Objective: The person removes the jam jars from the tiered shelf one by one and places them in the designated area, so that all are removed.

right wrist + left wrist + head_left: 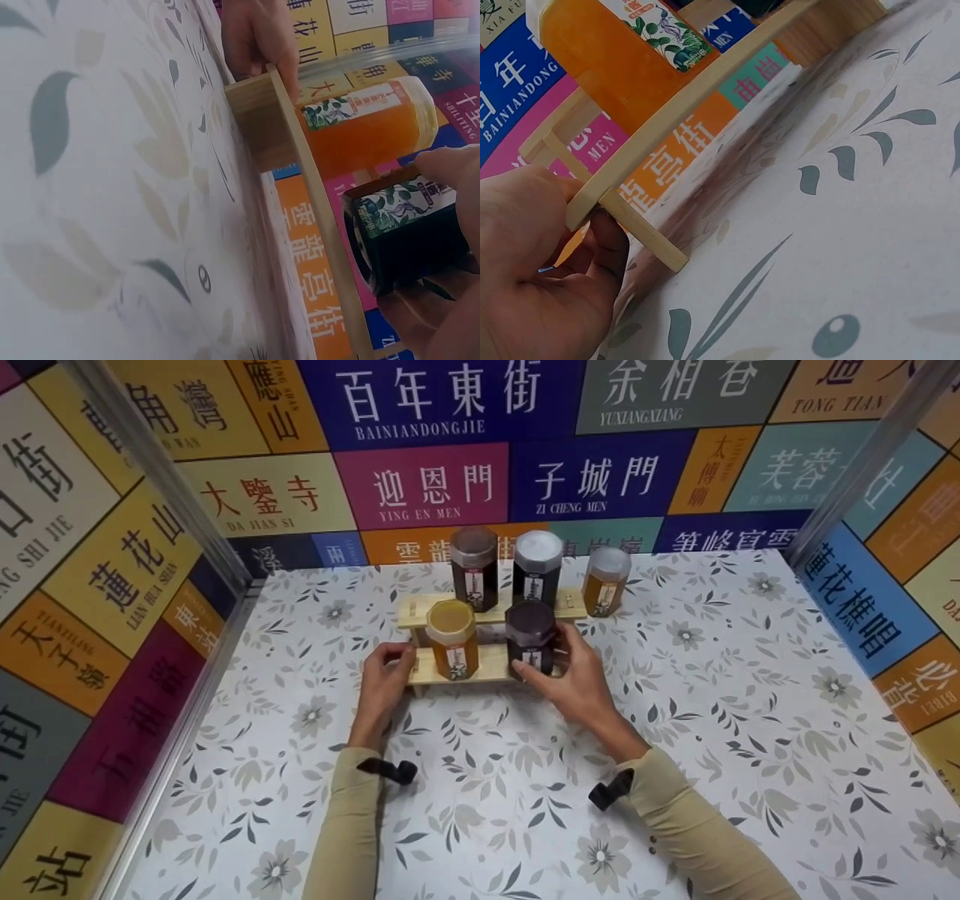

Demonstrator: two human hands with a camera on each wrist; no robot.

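Note:
A light wooden two-step rack (pixel 491 666) stands on the table. My left hand (pixel 385 679) pinches the left end of its lower step, and the left wrist view shows fingers curled around that wooden end (pixel 592 196). With thumb and fingers on opposite sides, my right hand (pixel 581 679) grips a dark jar (pixel 529 634) with a dark lid at the lower step's right. In the right wrist view this jar (pixel 409 240) is tilted, its base showing near the step's edge. Beside it on the lower step stands an amber jar (pixel 452 643) with a yellowish lid.
On the upper step stand a dark jar with a brown lid (pixel 474 556) and another with a whitish lid (pixel 537 559). A smaller amber jar (pixel 606 583) stands right of the rack. Printed panels (pixel 435 484) enclose the flower-patterned table (pixel 480 795) at back and sides.

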